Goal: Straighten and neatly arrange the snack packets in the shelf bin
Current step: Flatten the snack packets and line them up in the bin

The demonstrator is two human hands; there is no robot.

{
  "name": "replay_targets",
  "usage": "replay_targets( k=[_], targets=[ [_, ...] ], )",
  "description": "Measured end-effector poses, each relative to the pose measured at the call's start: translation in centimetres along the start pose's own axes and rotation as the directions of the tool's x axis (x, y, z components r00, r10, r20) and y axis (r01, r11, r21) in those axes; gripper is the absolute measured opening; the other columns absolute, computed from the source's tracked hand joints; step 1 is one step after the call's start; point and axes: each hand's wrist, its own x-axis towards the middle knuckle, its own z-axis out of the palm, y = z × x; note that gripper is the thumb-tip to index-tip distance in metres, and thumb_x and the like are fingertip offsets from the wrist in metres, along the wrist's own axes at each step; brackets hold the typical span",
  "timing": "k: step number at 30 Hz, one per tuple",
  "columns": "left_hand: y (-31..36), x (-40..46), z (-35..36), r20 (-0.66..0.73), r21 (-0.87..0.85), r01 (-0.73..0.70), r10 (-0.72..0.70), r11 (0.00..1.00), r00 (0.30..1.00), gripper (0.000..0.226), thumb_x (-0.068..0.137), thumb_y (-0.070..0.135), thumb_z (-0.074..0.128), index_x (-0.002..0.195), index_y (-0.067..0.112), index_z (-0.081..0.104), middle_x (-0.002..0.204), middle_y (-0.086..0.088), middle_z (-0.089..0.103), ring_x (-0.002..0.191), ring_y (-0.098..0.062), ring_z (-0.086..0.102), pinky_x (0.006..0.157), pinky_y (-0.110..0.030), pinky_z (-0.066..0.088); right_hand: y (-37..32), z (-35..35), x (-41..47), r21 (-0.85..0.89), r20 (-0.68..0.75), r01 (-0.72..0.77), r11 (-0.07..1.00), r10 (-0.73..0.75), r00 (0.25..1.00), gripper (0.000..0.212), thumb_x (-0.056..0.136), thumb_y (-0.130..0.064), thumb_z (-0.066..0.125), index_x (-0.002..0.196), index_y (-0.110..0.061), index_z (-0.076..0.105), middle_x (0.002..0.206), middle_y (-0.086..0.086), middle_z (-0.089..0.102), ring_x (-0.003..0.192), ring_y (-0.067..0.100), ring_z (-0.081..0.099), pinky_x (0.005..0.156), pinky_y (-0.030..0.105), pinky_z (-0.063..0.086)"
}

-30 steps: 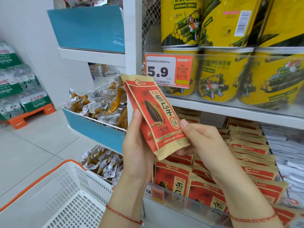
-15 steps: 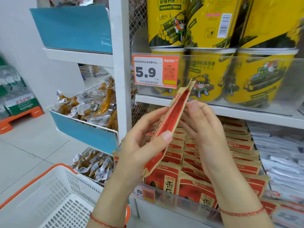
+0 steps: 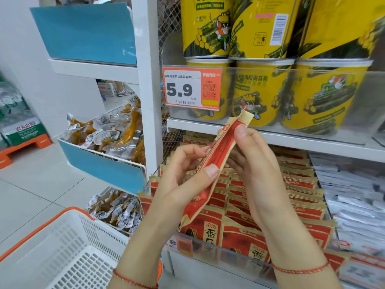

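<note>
A white basket with an orange rim (image 3: 62, 243) is being seen nearest, at the lower left. Beside it, a red-and-tan snack packet (image 3: 214, 163) is being held edge-on and tilted, above the front edge of the shelf bin (image 3: 229, 252). It is being pinched low down by the left hand (image 3: 183, 184), thumb pressed against its near face, and gripped higher up by the right hand (image 3: 256, 163), whose fingers are curled round its far side. Rows of matching packets (image 3: 300, 180) are being kept upright in the bin behind, some leaning. White packets (image 3: 354, 190) are being stocked just to their right. Farther back, yellow tubs (image 3: 325, 97) are being displayed on the shelf above, behind an orange price tag (image 3: 191, 88) fixed at its front edge.
</note>
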Motion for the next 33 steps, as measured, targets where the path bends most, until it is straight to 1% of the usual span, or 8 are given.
replay_targets(
  k=[5, 9, 14, 18, 20, 23, 27, 33],
  targets=[
    [-0.4, 0.1, -0.3, 0.027, -0.062, 0.017, -0.016, 0.998, 1.0, 0.034, 0.066, 0.04, 0.07, 0.097, 0.03, 0.062, 0.108, -0.006, 0.067, 0.099, -0.037, 0.063, 0.086, -0.061, 0.049, 0.0, 0.2, 0.0, -0.03, 0.0, 0.003, 1.0, -0.003, 1.0, 0.027, 0.081, -0.041, 0.057, 0.091, -0.016, 0.06, 0.1, 0.018, 0.068, 0.087, 0.016, 0.066, 0.079, 0.02, 0.051],
    [-0.6, 0.0, -0.8, 0.05, -0.059, 0.018, -0.015, 0.998, 0.999, 0.039, 0.063, 0.039, 0.073, 0.099, 0.03, 0.061, 0.108, -0.001, 0.068, 0.102, -0.029, 0.062, 0.083, -0.046, 0.052, 0.1, 0.0, 0.0, -0.069, 0.014, -0.003, 0.998, 0.004, 1.0, 0.037, 0.081, -0.046, 0.056, 0.1, -0.015, 0.063, 0.105, 0.012, 0.07, 0.097, 0.017, 0.068, 0.088, 0.027, 0.052],
    [0.0, 0.5, -0.9, -0.295, -0.213, -0.104, 0.037, 0.972, 0.955, 0.062, 0.059, 0.039, 0.075, 0.115, 0.02, 0.057, 0.107, -0.005, 0.069, 0.094, -0.022, 0.066, 0.079, -0.036, 0.055, 0.3, -0.4, -0.3, -0.226, 0.14, -0.052, 0.973, 0.085, 0.986, 0.048, 0.072, -0.061, 0.062, 0.109, -0.03, 0.064, 0.114, -0.011, 0.069, 0.11, 0.005, 0.063, 0.1, 0.034, 0.047],
    [0.0, 0.9, -1.2, -0.506, -0.282, -0.216, 0.046, 0.935, 0.862, 0.051, 0.07, 0.025, 0.072, 0.114, 0.014, 0.049, 0.109, -0.007, 0.062, 0.073, -0.005, 0.066, 0.063, -0.021, 0.053, 0.1, 0.0, -0.6, -0.34, 0.29, -0.084, 0.937, 0.189, 0.938, 0.038, 0.077, -0.053, 0.066, 0.105, -0.027, 0.063, 0.102, -0.022, 0.07, 0.099, -0.006, 0.063, 0.087, 0.015, 0.049],
    [0.0, 0.9, -1.0, -0.51, -0.289, -0.222, 0.046, 0.931, 0.859, 0.047, 0.073, 0.022, 0.073, 0.111, 0.011, 0.047, 0.095, 0.001, 0.066, 0.066, -0.002, 0.065, 0.06, -0.02, 0.053, 0.2, 0.2, -0.7, -0.353, 0.339, -0.094, 0.931, 0.221, 0.914, 0.038, 0.077, -0.046, 0.068, 0.101, -0.017, 0.063, 0.094, -0.02, 0.072, 0.088, -0.009, 0.064, 0.075, 0.006, 0.046],
    [0.0, 1.0, -1.0, -0.506, -0.277, -0.219, 0.052, 0.936, 0.861, 0.05, 0.071, 0.024, 0.081, 0.107, 0.011, 0.049, 0.078, 0.01, 0.069, 0.065, -0.003, 0.065, 0.063, -0.022, 0.055, 0.4, 0.3, -0.7, -0.399, 0.376, -0.084, 0.913, 0.247, 0.893, 0.041, 0.069, -0.042, 0.065, 0.096, -0.012, 0.063, 0.085, -0.019, 0.071, 0.084, -0.009, 0.064, 0.073, 0.004, 0.043],
    [-0.2, 1.0, -1.3, -0.528, -0.3, -0.205, 0.017, 0.932, 0.849, 0.06, 0.06, 0.046, 0.075, 0.104, 0.013, 0.052, 0.097, -0.004, 0.066, 0.072, -0.009, 0.066, 0.069, -0.025, 0.056, 0.8, 0.3, -0.6, -0.438, 0.389, -0.072, 0.896, 0.261, 0.883, 0.037, 0.072, -0.047, 0.063, 0.093, -0.016, 0.063, 0.081, -0.019, 0.07, 0.079, -0.008, 0.062, 0.07, 0.004, 0.042],
    [-0.5, 1.2, -1.3, -0.531, -0.302, -0.193, 0.003, 0.933, 0.847, 0.063, 0.062, 0.045, 0.076, 0.106, 0.008, 0.049, 0.108, -0.008, 0.062, 0.074, -0.009, 0.067, 0.068, -0.024, 0.055, 1.4, 0.1, -0.5, -0.471, 0.435, -0.028, 0.881, 0.26, 0.862, 0.034, 0.08, -0.05, 0.056, 0.097, -0.021, 0.061, 0.084, -0.021, 0.066, 0.084, -0.006, 0.059, 0.081, 0.014, 0.044]
  ],
)
